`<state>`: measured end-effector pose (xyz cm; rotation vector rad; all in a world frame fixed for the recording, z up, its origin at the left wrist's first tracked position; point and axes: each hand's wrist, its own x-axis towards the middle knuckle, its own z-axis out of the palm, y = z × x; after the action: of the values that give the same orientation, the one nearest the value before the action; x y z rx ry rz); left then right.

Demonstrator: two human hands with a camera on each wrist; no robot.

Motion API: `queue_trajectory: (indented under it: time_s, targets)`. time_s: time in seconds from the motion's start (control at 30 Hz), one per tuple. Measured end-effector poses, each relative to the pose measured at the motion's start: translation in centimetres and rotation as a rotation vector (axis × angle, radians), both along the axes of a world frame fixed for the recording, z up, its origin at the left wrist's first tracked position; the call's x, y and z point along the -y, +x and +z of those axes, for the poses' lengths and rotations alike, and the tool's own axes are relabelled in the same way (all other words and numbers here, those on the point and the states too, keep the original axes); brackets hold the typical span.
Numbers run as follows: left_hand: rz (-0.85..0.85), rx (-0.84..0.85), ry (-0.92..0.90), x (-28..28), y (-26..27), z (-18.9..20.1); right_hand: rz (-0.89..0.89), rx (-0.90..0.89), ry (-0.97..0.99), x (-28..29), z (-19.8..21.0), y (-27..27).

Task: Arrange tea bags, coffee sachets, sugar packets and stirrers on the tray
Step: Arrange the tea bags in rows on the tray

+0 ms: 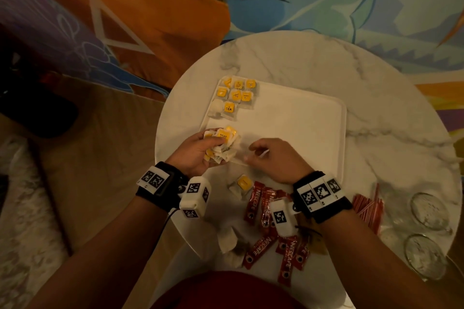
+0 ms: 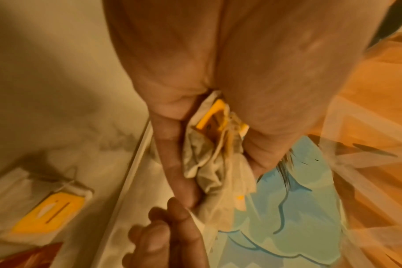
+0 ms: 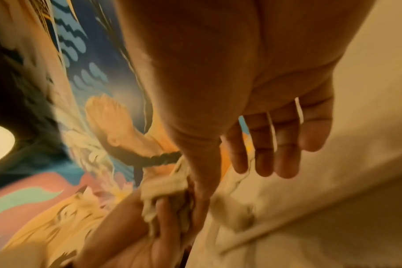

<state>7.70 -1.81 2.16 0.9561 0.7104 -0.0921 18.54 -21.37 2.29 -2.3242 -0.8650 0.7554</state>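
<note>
A white tray [image 1: 288, 120] lies on the round marble table [image 1: 326, 63]. Several yellow-tagged tea bags [image 1: 236, 94] sit in rows in its far left corner. My left hand [image 1: 198, 150] grips a crumpled bunch of tea bags [image 1: 223, 143] over the tray's near left edge; the bunch [image 2: 216, 145] shows between thumb and fingers in the left wrist view. My right hand [image 1: 253, 154] is just right of it, pinching the edge of one tea bag from the bunch [image 3: 163, 188]; its other fingers [image 3: 285, 145] hang straight. Red coffee sachets [image 1: 266, 206] and red stirrers [image 1: 367, 208] lie near me.
One loose tea bag [image 1: 242, 184] lies on the table under my wrists, and more tea bags [image 1: 229, 241] sit at the near edge. Two glasses [image 1: 429, 211] stand at the right rim. Patterned fabric [image 1: 125, 20] lies beyond the table.
</note>
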Motion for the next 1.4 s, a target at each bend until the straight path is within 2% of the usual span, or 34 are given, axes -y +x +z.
queue_trajectory:
  time_s: [0.1, 0.2, 0.3, 0.4, 0.47, 0.6, 0.77, 0.83, 0.9, 1.0, 1.13, 1.3, 1.4]
  targets:
    - [0.016, -0.015, -0.02, -0.1, 0.1, 0.2, 0.082, -0.014, 0.094, -1.5, 0.1, -1.7]
    - [-0.014, 0.013, -0.074, -0.3, 0.0, 0.5, 0.09, -0.002, 0.217, -3.2, 0.2, -2.3]
    - [0.005, 0.08, -0.16, -1.0, -0.1, 1.2, 0.015, 0.007, 0.212, -4.4, -0.4, -2.2]
    - [0.043, 0.126, -0.214, -2.0, -0.1, 1.7, 0.077, 0.043, 0.219, -5.1, -1.0, -2.0]
    - [0.057, 0.13, -0.206, -2.9, 0.0, 1.8, 0.07, 0.007, 0.216, -5.5, -1.2, -2.1]
    - [0.093, 0.122, -0.155, -4.7, 0.2, 1.6, -0.19, -0.127, 0.356, -5.3, -0.9, -1.2]
    - [0.037, 0.045, -0.1, -5.8, 0.8, 0.6, -0.538, -0.304, 0.696, -5.3, 1.7, -0.1]
    - [0.041, 0.022, -0.08, -5.8, 1.3, 0.1, -0.666, -0.277, 0.74, -5.3, 2.4, 0.6]
    - [0.022, 0.022, -0.038, -5.5, 1.9, -0.1, -0.706, -0.203, 0.655, -5.3, 2.4, 1.4]
    - [-0.031, 0.023, 0.041, -4.7, 2.9, 0.0, -0.621, -0.023, 0.423, -5.7, 1.7, 1.7]
    - [-0.127, 0.035, 0.08, -3.6, 3.9, 0.3, -0.441, 0.149, 0.286, -7.5, 1.0, 0.6]
    - [-0.162, 0.047, 0.129, -4.1, 4.7, -0.2, -0.28, 0.224, 0.31, -8.7, 0.9, -0.6]
    - [-0.137, 0.067, 0.147, -4.9, 5.0, -0.6, -0.168, 0.158, 0.348, -8.4, 1.0, -0.9]
